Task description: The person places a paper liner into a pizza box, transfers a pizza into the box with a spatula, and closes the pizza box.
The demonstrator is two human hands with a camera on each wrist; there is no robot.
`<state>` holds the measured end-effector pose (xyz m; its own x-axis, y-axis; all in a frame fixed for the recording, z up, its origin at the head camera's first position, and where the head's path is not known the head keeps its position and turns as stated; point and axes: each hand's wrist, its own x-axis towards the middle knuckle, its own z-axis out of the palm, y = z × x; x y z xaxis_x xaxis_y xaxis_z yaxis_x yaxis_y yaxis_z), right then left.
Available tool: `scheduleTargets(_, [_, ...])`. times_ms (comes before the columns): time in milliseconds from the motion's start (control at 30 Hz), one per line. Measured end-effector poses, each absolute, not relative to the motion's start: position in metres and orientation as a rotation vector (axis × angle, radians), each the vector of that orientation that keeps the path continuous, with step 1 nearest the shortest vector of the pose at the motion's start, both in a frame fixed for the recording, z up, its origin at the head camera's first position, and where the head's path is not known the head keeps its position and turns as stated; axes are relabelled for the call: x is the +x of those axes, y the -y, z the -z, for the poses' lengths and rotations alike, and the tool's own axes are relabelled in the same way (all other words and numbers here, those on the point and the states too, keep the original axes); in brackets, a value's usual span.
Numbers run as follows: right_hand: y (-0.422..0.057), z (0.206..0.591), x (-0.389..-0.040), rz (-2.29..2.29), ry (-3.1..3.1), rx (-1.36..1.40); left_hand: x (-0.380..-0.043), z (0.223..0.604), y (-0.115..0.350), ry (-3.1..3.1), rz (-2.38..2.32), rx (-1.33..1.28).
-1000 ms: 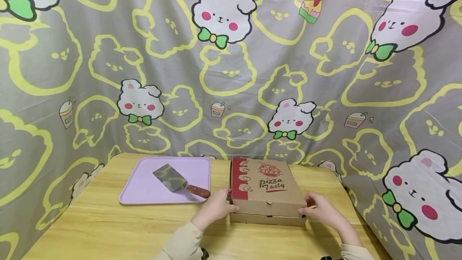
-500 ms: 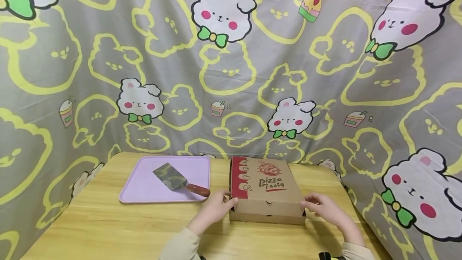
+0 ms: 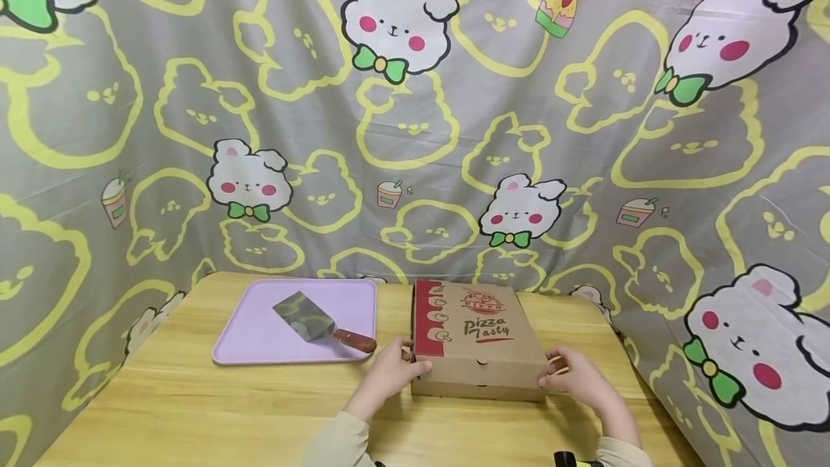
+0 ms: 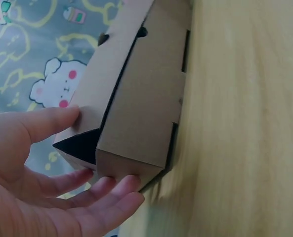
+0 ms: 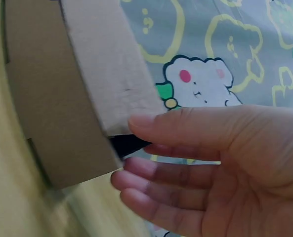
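A brown cardboard pizza box with a red printed strip lies on the table, its lid down on top. My left hand holds the front left corner. In the left wrist view, the thumb presses the lid's front flap while the fingers touch the side of the base. A dark gap shows at that corner between lid and base. At the front right corner is my right hand. Its thumb rests on the lid's edge in the right wrist view, with the fingers bent beside the corner.
Left of the box lies a lilac tray. A spatula with a wide metal blade rests across it, its wooden handle reaching over the tray's right edge. A printed cloth surrounds the wooden table.
Both thumbs moved up along the box's front corners, then came down again a little. The box, tray and spatula stay in place.
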<state>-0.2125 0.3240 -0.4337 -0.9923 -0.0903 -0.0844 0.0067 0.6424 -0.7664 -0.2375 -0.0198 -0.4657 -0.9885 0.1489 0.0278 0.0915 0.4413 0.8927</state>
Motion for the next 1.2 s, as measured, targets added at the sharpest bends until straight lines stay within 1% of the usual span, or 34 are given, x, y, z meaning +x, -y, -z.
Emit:
scheduleTargets(200, [-0.316, 0.433, -0.215, 1.167, -2.873, 0.035, -0.236, 0.467, 0.02, -2.627, -1.642, 0.254])
scheduleTargets(833, [-0.313, 0.437, -0.217, 1.019, -3.005, 0.041, -0.237, 0.472, 0.015, -2.734, -1.653, 0.3])
scheduleTargets(1033, [-0.313, 0.436, -0.215, 1.082, -2.954, 0.014, -0.236, 0.473, 0.016, -2.687, -1.669, 0.285])
scheduleTargets(1200, [-0.316, 0.437, -0.213, 1.312, -2.746, 0.047, -0.236, 0.474, 0.018, -2.446, -1.795, 0.167])
